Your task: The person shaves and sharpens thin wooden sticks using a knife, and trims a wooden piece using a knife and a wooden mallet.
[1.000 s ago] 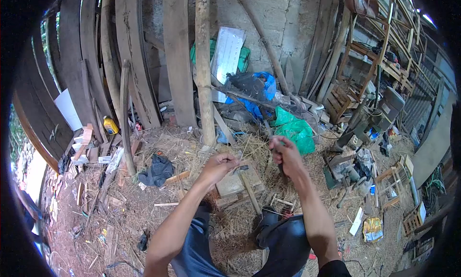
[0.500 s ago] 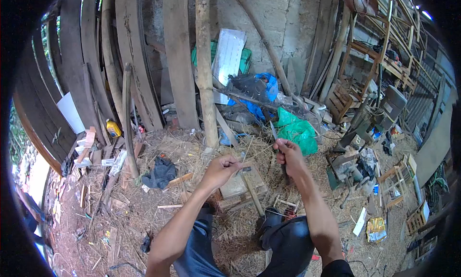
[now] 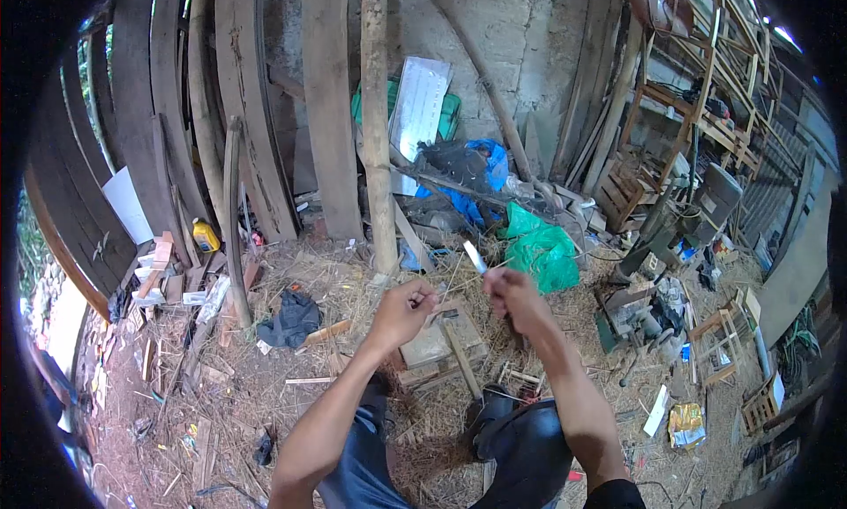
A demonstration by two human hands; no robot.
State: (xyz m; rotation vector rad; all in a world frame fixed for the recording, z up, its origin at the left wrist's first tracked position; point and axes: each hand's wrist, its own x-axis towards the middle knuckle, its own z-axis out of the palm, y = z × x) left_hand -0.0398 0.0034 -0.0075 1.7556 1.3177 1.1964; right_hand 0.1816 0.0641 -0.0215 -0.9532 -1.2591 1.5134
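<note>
Steel jutted from the right hand (image 3: 519, 301), clamped around the handle of a knife (image 3: 475, 257), while to its left the left hand (image 3: 402, 311) seemed to pinch a thin stick (image 3: 446, 289). The knife looked light and stiff, best gripped well behind the blade; the stick looked easily snapped, safest held near its end. Nearer, a hammer (image 3: 462, 360) lay over a block (image 3: 425, 347), with a green bag (image 3: 540, 254) far right.

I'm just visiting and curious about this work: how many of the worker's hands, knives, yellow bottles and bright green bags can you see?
Left hand plus right hand: 2
Knife: 1
Yellow bottle: 1
Bright green bag: 1
Total: 5
</note>
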